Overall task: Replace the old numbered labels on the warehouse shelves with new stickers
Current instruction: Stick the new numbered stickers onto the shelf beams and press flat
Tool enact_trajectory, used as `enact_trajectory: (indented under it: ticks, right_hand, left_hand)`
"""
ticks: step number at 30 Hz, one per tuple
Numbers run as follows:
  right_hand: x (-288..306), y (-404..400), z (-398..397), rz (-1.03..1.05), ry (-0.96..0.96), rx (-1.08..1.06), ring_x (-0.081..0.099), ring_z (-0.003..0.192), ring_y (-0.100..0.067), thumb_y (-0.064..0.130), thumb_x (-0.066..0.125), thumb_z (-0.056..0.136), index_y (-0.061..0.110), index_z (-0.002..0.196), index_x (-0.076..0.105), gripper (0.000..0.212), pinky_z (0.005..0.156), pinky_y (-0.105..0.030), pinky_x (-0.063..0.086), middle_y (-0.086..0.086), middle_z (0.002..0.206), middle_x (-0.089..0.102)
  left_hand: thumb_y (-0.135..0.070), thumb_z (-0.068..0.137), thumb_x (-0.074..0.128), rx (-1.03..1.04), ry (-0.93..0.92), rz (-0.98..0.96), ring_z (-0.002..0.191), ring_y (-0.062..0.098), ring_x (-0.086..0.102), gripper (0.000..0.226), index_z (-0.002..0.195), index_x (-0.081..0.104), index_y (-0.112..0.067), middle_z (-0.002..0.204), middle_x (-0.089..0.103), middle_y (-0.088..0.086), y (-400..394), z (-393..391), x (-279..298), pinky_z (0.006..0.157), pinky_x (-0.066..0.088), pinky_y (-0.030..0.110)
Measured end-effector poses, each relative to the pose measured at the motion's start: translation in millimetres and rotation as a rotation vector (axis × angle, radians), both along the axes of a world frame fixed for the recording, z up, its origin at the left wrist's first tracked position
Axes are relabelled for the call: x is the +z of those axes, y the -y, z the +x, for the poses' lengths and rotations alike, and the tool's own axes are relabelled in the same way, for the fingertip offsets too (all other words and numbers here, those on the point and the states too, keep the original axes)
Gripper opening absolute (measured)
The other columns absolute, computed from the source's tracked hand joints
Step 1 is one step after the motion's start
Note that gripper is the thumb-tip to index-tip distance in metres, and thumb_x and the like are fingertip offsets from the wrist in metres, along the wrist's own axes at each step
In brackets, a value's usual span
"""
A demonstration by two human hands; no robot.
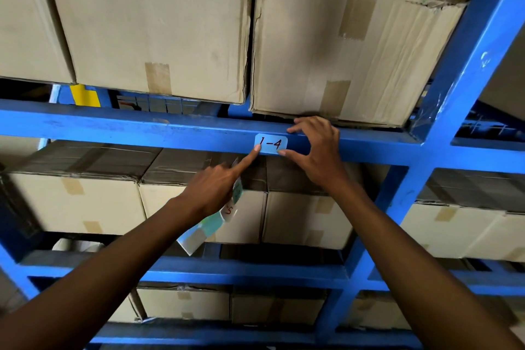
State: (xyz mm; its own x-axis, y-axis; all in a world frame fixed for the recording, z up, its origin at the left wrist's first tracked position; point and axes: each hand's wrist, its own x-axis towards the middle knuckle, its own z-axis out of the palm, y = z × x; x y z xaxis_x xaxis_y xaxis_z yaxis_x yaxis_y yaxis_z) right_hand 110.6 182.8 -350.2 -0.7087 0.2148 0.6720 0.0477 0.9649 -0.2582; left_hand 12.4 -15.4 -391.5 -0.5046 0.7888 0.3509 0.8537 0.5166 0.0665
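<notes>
Pale-blue sticker "1-4" [271,144] sat on the blue shelf beam [170,133], pressed by the left hand [216,187], which gripped a sticker sheet [210,224], while the right hand's [318,150] spread fingers framed it; more labels seemingly remained.

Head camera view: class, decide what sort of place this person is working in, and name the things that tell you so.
Most likely a warehouse or stockroom. Taped cardboard boxes fill several levels of blue steel racking, and a handwritten location label reading 1-4 sits on the shelf beam.
</notes>
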Motion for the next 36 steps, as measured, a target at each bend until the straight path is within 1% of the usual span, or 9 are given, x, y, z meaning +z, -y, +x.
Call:
enact_trajectory:
  ticks: [3,12,14,16,19,21,22,28,36]
  right_hand:
    - [8.2,-8.5,3.3,0.026,0.057,0.043,0.038,0.127,-0.024,0.032,0.070,0.078,0.018,0.112,0.061,0.038,0.099,-0.034,0.020,-0.005,0.130,0.054]
    - [20.7,-3.4,-0.6,0.063,0.065,0.013,0.040,0.124,-0.025,0.035,0.068,0.079,0.015,0.099,0.066,0.028,0.096,-0.035,0.023,-0.006,0.127,0.057]
    - [22.2,-6.8,1.4,0.045,0.087,0.008,0.034,0.130,-0.025,0.032,0.066,0.082,0.017,0.103,0.068,0.026,0.101,-0.039,0.022,-0.004,0.135,0.053]
    - [22.8,-11.3,6.0,0.053,0.112,-0.007,0.030,0.134,-0.025,0.029,0.063,0.085,0.021,0.109,0.068,0.026,0.104,-0.040,0.019,-0.002,0.140,0.049]
    - [25.0,-13.7,20.9,0.013,0.068,-0.029,0.034,0.132,-0.026,0.024,0.061,0.087,0.022,0.110,0.068,0.024,0.107,-0.043,0.021,-0.004,0.138,0.051]
    - [29.9,-14.0,38.4,-0.088,-0.044,-0.036,0.044,0.123,-0.024,0.022,0.062,0.086,0.020,0.104,0.071,0.020,0.105,-0.045,0.030,-0.005,0.127,0.060]
    - [32.5,-13.7,48.7,-0.130,-0.096,-0.042,0.049,0.117,-0.022,0.022,0.062,0.086,0.020,0.101,0.071,0.018,0.103,-0.045,0.035,-0.004,0.119,0.064]
    - [41.9,-19.6,131.0,-0.237,-0.301,-0.166,0.063,0.090,-0.016,0.016,0.065,0.083,0.012,0.085,0.072,0.009,0.088,-0.019,0.043,-0.006,0.088,0.071]
    - [42.6,-74.1,221.6,-0.235,-0.306,-0.291,0.056,0.104,-0.009,0.024,0.066,0.084,0.017,0.109,0.068,0.027,0.088,-0.005,0.038,0.002,0.106,0.065]
  left_hand:
    - [-0.003,0.087,0.049,0.000,0.010,-0.010,0.050,0.021,0.039,0.102,0.130,-0.032,-0.047,0.067,0.044,0.008,0.3,1.1,2.6,0.053,0.038,0.037]
    - [0.000,0.081,0.042,-0.152,0.266,0.117,0.056,0.030,0.056,0.093,0.143,-0.013,-0.042,0.063,0.053,0.008,0.9,2.5,-3.8,0.048,0.039,0.039]
    - [-0.004,0.079,0.037,-0.248,0.321,0.176,0.050,0.022,0.051,0.088,0.145,-0.008,-0.043,0.057,0.047,0.001,0.1,3.2,-5.6,0.051,0.042,0.043]
    - [-0.002,0.087,0.039,-0.307,0.397,0.252,0.049,0.010,0.049,0.080,0.147,0.001,-0.036,0.055,0.046,-0.007,-1.8,6.4,-6.8,0.051,0.040,0.030]
    - [-0.005,0.095,0.041,-0.338,0.525,0.353,0.067,0.002,0.056,0.071,0.147,0.006,-0.037,0.086,0.064,0.004,-9.5,21.6,-1.6,0.064,0.041,0.022]
    - [-0.007,0.095,0.043,-0.346,0.642,0.452,0.102,0.003,0.055,0.069,0.146,0.009,-0.038,0.125,0.053,-0.008,-18.1,36.8,7.8,0.083,0.043,0.019]
    - [-0.007,0.095,0.044,-0.354,0.722,0.509,0.104,-0.002,0.052,0.069,0.146,0.011,-0.038,0.126,0.047,-0.016,-22.3,44.1,12.7,0.083,0.045,0.016]
    - [-0.002,0.093,0.047,-0.450,1.156,0.749,0.075,0.001,0.069,0.070,0.144,0.016,-0.040,0.094,0.067,-0.003,-66.9,86.4,36.7,0.064,0.058,0.019]
    - [0.000,0.090,0.049,-0.604,1.263,0.862,0.075,0.008,0.071,0.069,0.137,0.025,-0.044,0.099,0.070,0.002,-141.3,153.7,74.2,0.066,0.059,0.025]
